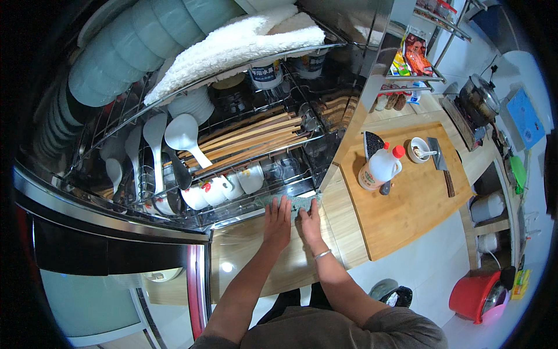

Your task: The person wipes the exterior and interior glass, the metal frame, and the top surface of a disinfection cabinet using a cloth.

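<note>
A grey-green cloth (301,203) lies along the bottom front edge of the dish cabinet. My left hand (277,222) rests on its left part with the fingers stretched and close together. At its right end, my right hand (310,222) touches the cloth with fingertips and wears a silver bracelet. Just above are cups lying on their sides (213,195) on the lower wire rack. Wooden chopsticks (253,135) lie in a wire basket, beside a white ladle (181,133).
To the right, a bamboo cutting board (409,209) carries a white plastic jug (378,169), a small bowl (419,150) and a cleaver (438,155). A white towel (244,48) and stacked bowls (144,39) fill the upper rack. A pot (478,99) stands at the far right.
</note>
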Tool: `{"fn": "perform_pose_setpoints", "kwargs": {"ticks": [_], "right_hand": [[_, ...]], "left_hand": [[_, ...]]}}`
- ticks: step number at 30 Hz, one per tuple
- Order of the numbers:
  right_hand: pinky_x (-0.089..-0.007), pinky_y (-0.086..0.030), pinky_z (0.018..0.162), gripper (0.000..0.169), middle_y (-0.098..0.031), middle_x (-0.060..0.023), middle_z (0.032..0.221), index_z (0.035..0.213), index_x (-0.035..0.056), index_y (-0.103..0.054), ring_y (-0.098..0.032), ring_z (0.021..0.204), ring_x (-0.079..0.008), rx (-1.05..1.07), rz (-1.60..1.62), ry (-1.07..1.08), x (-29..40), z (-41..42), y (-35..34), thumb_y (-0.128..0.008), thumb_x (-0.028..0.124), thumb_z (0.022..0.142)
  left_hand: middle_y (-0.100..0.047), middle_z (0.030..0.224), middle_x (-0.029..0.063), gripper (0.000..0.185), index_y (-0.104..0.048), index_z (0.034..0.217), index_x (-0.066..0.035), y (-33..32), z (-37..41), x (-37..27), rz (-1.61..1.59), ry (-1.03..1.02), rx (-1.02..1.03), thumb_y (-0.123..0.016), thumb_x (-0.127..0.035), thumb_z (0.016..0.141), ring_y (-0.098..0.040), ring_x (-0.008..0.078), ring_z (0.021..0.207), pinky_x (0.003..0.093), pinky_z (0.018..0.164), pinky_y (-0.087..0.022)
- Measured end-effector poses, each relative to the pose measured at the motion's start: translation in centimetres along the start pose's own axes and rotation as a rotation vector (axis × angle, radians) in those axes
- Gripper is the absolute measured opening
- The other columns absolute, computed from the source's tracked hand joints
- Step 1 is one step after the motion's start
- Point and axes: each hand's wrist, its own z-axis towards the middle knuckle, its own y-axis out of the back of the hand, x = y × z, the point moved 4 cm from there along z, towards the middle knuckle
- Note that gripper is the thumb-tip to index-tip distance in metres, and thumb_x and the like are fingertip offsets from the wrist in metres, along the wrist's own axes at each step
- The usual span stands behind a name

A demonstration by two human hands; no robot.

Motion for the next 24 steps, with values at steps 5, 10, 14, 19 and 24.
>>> {"fn": "perform_pose_setpoints", "kwargs": {"ticks": [5,10,14,19,24], "right_hand": [[-0.031,-0.031,0.101,0.061,-0.034,-0.0169,0.138,0.139,-0.0028,-0.02,-0.038,0.122,-0.0224,0.179,0.318,-0.134,-1.3,-1.7,-5.8,-0.05,0.014,0.088],[-0.0324,-0.035,0.099,0.05,-0.032,-0.0201,0.139,0.133,-0.0037,-0.03,-0.038,0.123,-0.0255,0.609,0.168,0.096,-8.9,-2.1,-10.9,-0.048,0.011,0.089],[-0.0306,-0.041,0.092,0.05,-0.039,-0.0186,0.131,0.134,-0.0036,-0.029,-0.047,0.112,-0.0228,0.541,0.26,0.003,-7.4,-2.6,-11.2,-0.048,0.009,0.088],[-0.0247,-0.042,0.083,0.057,-0.05,-0.0084,0.111,0.139,0.0005,-0.023,-0.051,0.095,-0.0155,0.274,0.479,-0.191,1.5,-3.7,-6.5,-0.048,0.005,0.087],[-0.0235,-0.04,0.086,0.06,-0.047,-0.0046,0.117,0.141,0.0002,-0.021,-0.047,0.096,-0.0116,0.088,0.285,0.204,8.8,-3.5,-0.1,-0.047,0.001,0.086]], "left_hand": [[-0.016,0.145,0.0172,0.07,-0.021,0.138,0.0,0.1,-1.1,1.3,-0.172,0.028,0.115,-0.052,-0.015,0.078,-0.014,0.0364,0.134,0.0504,0.108,-0.012],[-0.017,0.145,0.0183,0.068,-0.022,0.137,0.001,0.6,-5.0,5.7,-0.137,0.128,0.153,-0.054,-0.015,0.079,-0.015,0.0361,0.135,0.0468,0.109,-0.014],[-0.03,0.138,0.0187,0.058,-0.031,0.132,0.001,1.4,-6.1,6.7,-0.058,0.09,0.014,-0.053,-0.013,0.081,-0.027,0.0355,0.129,0.0445,0.105,-0.024],[-0.051,0.113,0.0175,0.035,-0.048,0.116,-0.002,2.0,-3.0,4.5,-0.423,0.069,-0.195,-0.051,-0.01,0.082,-0.049,0.0365,0.105,0.0425,0.084,-0.044],[-0.053,0.098,0.0154,0.033,-0.051,0.111,-0.006,7.7,0.9,-0.5,-0.558,-0.069,-0.476,-0.053,-0.006,0.078,-0.053,0.0344,0.089,0.0433,0.075,-0.045]]}}
